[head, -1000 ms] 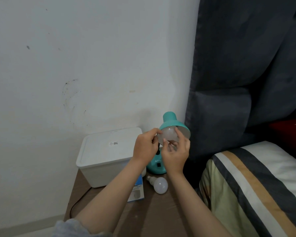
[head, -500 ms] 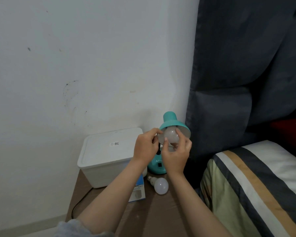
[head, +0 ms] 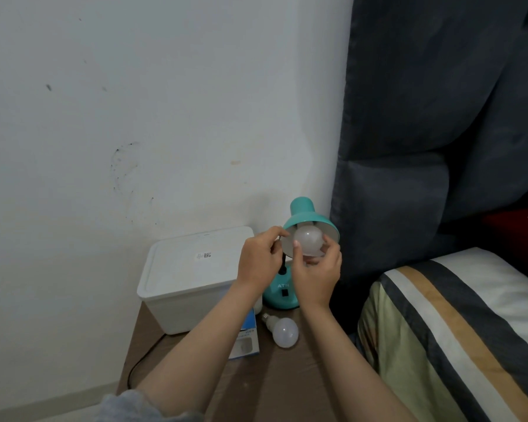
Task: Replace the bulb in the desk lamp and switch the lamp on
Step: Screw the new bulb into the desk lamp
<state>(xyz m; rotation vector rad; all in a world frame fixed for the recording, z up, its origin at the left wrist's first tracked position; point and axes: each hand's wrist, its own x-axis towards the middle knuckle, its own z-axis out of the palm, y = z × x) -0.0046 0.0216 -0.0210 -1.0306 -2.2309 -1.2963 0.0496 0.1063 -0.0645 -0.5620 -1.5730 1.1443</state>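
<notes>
A teal desk lamp stands on a brown bedside table [head: 281,388], its shade [head: 305,216] tipped toward me. A white bulb [head: 308,239] sits in the mouth of the shade. My right hand [head: 317,274] cups that bulb from below, thumb and fingers around it. My left hand [head: 258,258] pinches the left rim of the shade. The lamp's round teal base [head: 279,295] with a black switch shows between my wrists. A second white bulb [head: 282,332] lies loose on the table in front of the base. The bulb is unlit.
A white lidded plastic box [head: 189,278] stands left of the lamp against the wall. A blue bulb carton [head: 246,342] lies under my left forearm. A black cable [head: 141,363] runs off the table's left side. A striped pillow [head: 457,330] and dark padded headboard [head: 424,147] are on the right.
My right hand has shifted its fingers around the bulb in the shade, with the thumb now on the bulb's left side. The left hand stays on the shade's rim.
</notes>
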